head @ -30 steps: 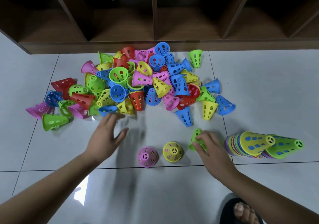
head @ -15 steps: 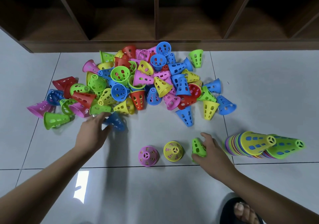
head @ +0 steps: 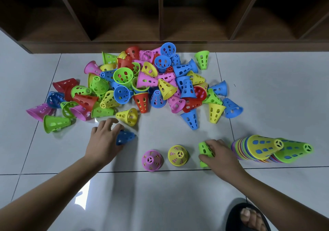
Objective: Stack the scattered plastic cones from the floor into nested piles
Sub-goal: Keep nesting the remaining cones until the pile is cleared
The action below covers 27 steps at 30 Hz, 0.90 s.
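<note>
the scattered cones (head: 142,84) across the upper middle are showing as smooth moulded plastic, bright and softly shiny. the blue cone (head: 126,137) at centre left, the green cone (head: 204,148) at lower right and the nested piles (head: 263,147) at the right edge are looking like the same plastic. the floor tiles (head: 267,88) are gleaming glossy and smooth, throwing back white glare at lower left. the shelf unit (head: 160,45) along the top is showing dark wood grain, fairly matt. the sandal (head: 231,218) at bottom right is looking matt black.
</note>
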Available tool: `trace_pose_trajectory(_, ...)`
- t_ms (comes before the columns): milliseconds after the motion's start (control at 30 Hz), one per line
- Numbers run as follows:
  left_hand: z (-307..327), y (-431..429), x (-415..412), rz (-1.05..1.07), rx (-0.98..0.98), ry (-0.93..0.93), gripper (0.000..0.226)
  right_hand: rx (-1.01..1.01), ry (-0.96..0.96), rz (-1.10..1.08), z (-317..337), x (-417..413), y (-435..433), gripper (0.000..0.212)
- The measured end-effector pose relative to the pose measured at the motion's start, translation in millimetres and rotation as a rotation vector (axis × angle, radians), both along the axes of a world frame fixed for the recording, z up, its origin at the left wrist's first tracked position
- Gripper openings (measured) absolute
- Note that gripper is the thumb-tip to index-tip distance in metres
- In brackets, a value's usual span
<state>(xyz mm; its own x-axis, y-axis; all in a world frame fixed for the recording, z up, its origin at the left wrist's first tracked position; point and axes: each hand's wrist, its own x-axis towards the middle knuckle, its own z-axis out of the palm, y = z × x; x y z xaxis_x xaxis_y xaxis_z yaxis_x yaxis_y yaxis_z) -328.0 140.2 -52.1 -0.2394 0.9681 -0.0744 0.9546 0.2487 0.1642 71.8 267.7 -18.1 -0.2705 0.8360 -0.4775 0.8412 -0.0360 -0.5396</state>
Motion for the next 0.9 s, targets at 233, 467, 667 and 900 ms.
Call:
trace_pose_trajectory(233, 15.2, 1.8, 13.0, 0.042, 0.006, -0.109, 0.051, 0.183, 0.288, -0.075, 22.1, -15.1, -4.6, 0.034)
trace_pose_trajectory(467, 58.9, -11.0, 65.8, 0.158, 0.160, -0.627, 0.053, 0.184, 0.495, 0.033, 46.0, -32.9, -19.7, 0.035)
trace_pose_trajectory(667, 63.4, -25.7, 95.8, -0.100, 0.125, -0.679, 0.051, 0.197, 0.481, 0.157, 47.7, -37.6, -29.4, 0.034)
trace_pose_trajectory(900, 34.6, -34.7, 92.9, -0.189, 0.022, -0.597, 0.047, 0.189, 0.386, 0.256, 36.1, -30.7, -28.9, 0.034)
